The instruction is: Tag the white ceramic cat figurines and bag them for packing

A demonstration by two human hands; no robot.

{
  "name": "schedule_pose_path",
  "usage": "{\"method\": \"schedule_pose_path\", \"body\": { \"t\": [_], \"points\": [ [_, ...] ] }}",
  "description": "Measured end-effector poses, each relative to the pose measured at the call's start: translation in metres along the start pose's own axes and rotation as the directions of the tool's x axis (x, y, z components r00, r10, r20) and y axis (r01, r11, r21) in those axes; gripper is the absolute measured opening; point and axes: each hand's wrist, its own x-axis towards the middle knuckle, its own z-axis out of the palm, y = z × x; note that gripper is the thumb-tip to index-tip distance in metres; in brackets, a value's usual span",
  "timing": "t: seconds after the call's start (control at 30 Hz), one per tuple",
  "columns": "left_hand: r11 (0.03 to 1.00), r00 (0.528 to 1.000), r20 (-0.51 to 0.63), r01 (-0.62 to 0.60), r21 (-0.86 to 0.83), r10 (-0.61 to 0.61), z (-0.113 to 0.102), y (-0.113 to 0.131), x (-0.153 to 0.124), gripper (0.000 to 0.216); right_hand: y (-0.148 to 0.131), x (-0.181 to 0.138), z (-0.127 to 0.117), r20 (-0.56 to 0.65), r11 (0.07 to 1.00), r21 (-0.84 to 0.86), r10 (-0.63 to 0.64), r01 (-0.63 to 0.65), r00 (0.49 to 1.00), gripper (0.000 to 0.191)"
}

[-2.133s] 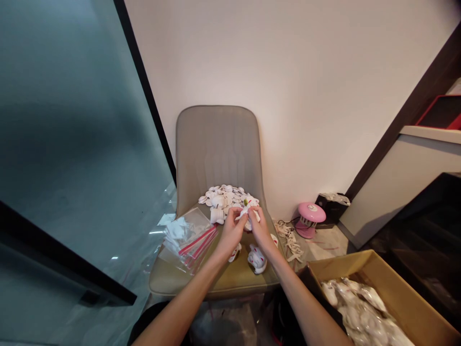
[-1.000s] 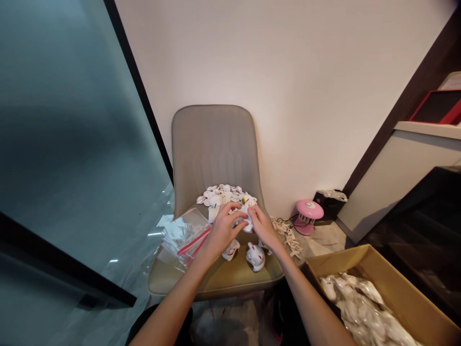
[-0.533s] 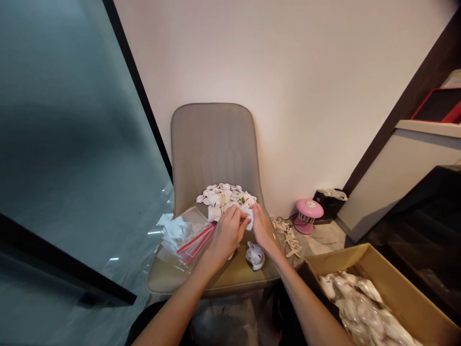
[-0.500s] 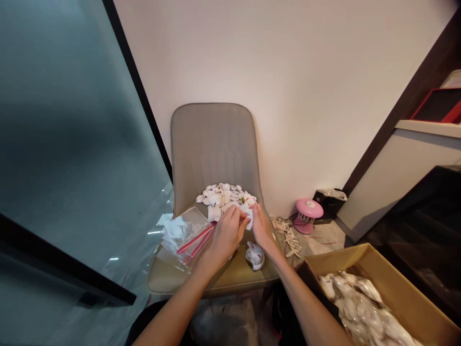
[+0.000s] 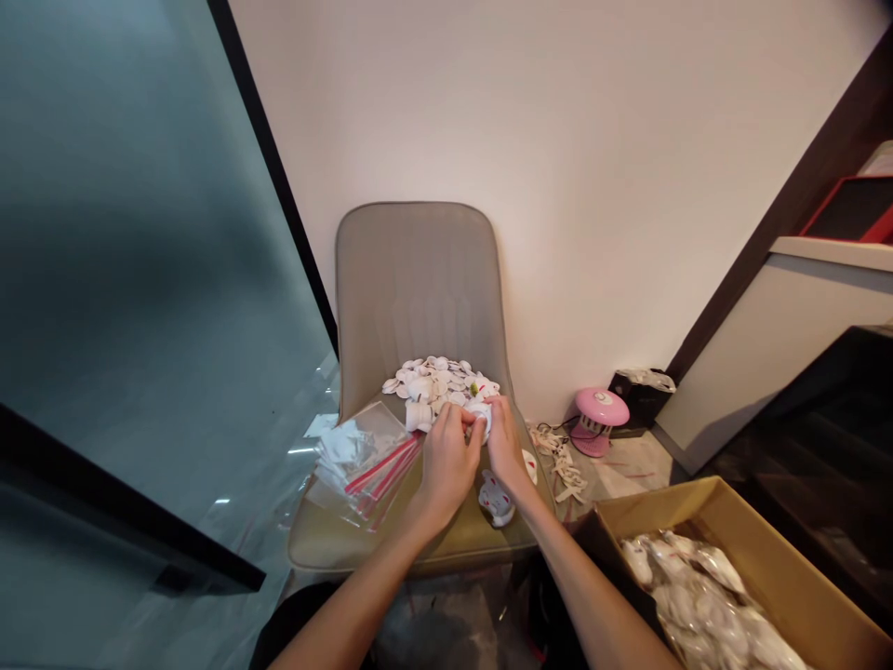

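**Both hands pinch one small white piece at the centre of the frame**

Your left hand (image 5: 446,461) and right hand (image 5: 508,451) meet just below the middle of the frame, over the chair seat (image 5: 327,544). Together they grip a small white piece (image 5: 480,417), with fingertips closing on it from both sides. Neither hand is loose or empty.

The piece sits at the upper tips of your fingers, between the two hands and toward the top of the frame from both palms. Neither hand is clearly nearer to it. It is too small, and too covered by your fingers, to show which way its long axis runs.

Right behind it, higher in the frame, lies the pile of white pieces (image 5: 433,380) at the back of the seat, and the held piece is just beside the pile's near edge. A white figurine (image 5: 497,498) rests on the seat below your right hand, close to the wrist. The zip bags (image 5: 369,456) with red strips lie left of your left hand, near it but apart.

At lower right a cardboard box (image 5: 767,568) holds bagged items (image 5: 698,596), well apart from your hands. A pink device (image 5: 600,414) stands on the floor to the right of centre.
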Motion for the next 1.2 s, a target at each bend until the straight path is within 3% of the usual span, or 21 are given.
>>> {"method": "schedule_pose_path", "body": {
  "t": [0.37, 0.5, 0.63, 0.77, 0.9, 1.03, 1.1, 1.2],
  "points": [
    [0.999, 0.999, 0.024, -0.038, -0.022, 0.038, -0.009, 0.002, 0.007, 0.012, 0.001, 0.005, 0.002, -0.029, 0.998, 0.061, 0.004, -0.003, 1.0, 0.038],
    [1.0, 0.999, 0.024, -0.023, 0.004, 0.023, -0.01, -0.001, 0.008, 0.023, 0.003, 0.007, -0.001, -0.052, 0.999, 0.042, 0.005, -0.003, 0.999, 0.042],
    [0.986, 0.992, -0.016, 0.12, -0.116, -0.122, -0.005, -0.018, 0.013, 0.027, 0.007, 0.012, -0.008, -0.06, 0.999, 0.043, 0.002, 0.001, 0.998, 0.041],
    [0.88, 0.949, 0.124, 0.315, -0.355, -0.29, 0.002, -0.031, 0.019, 0.027, 0.005, 0.014, -0.015, -0.004, 0.999, 0.004, -0.033, 0.033, 0.999, 0.039],
    [0.812, 0.925, 0.253, 0.371, -0.45, -0.282, 0.003, -0.03, 0.021, 0.031, -0.001, 0.015, -0.024, 0.09, 0.992, -0.044, -0.112, 0.117, 0.99, 0.041],
    [0.747, 0.865, 0.296, 0.5, -0.438, -0.405, -0.002, -0.037, 0.028, 0.044, 0.003, 0.02, -0.037, 0.091, 0.966, -0.192, -0.158, 0.173, 0.983, 0.041],
    [0.724, 0.845, 0.222, 0.532, -0.44, -0.487, -0.005, -0.046, 0.033, 0.053, 0.008, 0.02, -0.043, 0.147, 0.917, -0.336, -0.175, 0.216, 0.974, 0.04],
    [0.694, 0.812, 0.101, 0.549, -0.467, -0.575, -0.009, -0.061, 0.039, 0.061, 0.014, 0.017, -0.048, 0.292, 0.759, -0.589, -0.122, 0.279, 0.949, 0.036]
  ]
}}
